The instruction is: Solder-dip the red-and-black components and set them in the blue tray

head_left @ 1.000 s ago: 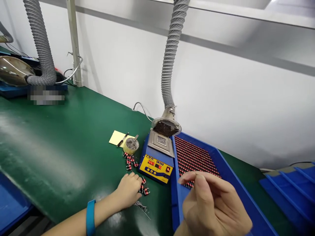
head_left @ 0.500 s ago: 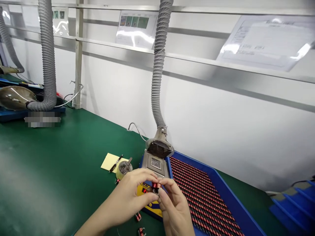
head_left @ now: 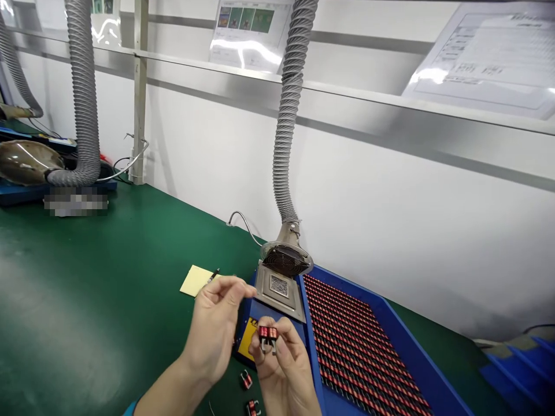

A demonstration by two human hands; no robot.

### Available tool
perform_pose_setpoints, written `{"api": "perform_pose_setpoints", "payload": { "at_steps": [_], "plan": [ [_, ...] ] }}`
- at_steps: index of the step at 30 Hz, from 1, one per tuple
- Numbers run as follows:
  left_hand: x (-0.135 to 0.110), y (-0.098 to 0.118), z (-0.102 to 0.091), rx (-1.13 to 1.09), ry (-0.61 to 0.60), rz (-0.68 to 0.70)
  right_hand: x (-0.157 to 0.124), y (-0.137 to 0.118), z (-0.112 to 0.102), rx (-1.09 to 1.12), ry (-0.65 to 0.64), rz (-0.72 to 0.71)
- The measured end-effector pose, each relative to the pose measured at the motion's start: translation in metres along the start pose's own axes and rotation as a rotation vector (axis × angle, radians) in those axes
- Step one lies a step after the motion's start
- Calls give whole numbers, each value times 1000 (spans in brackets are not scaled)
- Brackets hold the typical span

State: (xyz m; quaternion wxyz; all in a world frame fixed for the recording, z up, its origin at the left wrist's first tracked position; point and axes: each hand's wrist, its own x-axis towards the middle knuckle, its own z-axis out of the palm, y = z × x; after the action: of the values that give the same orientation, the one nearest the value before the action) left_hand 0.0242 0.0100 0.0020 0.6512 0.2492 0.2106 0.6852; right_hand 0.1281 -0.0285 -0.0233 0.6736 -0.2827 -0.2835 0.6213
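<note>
Now our left hand point(head_left: 214, 323) has released and opened beside the soldering station point(head_left: 278, 294), leaving our right hand point(head_left: 284, 370) pinching two red coils point(head_left: 267, 333).

No legible text, wall notice point(head_left: 481, 58) blurred

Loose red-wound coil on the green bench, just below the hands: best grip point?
Pinch the red-wound coil across its red winding, coming from above with the left hand. The winding looks like its bulkiest part, and the coil rests on the green bench. That hand looks empty and is nearby.
</note>
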Motion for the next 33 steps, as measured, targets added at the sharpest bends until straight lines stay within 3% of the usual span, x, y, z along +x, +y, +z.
{"api": "perform_pose_setpoints", "payload": {
  "at_steps": [2, 5, 7, 11, 14, 17, 19, 24, 26, 30, 33],
  "plan": [
    [1, 6, -4, 130, -91, 40, -1, 0, 1, 56, 44, 11],
    [-4, 7, -7, 503, -408, -123, 2, 1, -7, 65, 76, -10],
    [-9, 5, -7, 643, -515, -198, 5, 1, -15, -12, 31, -52],
    [-12, 8, -8, 570, -602, -275, 7, -13, -30, -238, -20, -242],
    [-10, 12, -10, 501, -701, -412, 3, -25, -33, -446, -34, -248],
    [-9, 13, -12, 543, -718, -473, -2, -28, -29, -574, -94, -256],
    [-8, 14, -12, 605, -727, -488, -3, -29, -27, -536, -109, -249],
    [-9, 21, -8, 774, -767, -481, -2, -41, -27, -262, 60, -189],
    [-9, 22, -7, 739, -725, -478, -1, -45, -30, -358, 67, -251],
    [-9, 21, -7, 703, -627, -419, -2, -41, -31, -661, -93, -278],
    [-10, 21, -7, 754, -631, -413, -2, -33, -28, -682, -76, -269]
  ]
}}
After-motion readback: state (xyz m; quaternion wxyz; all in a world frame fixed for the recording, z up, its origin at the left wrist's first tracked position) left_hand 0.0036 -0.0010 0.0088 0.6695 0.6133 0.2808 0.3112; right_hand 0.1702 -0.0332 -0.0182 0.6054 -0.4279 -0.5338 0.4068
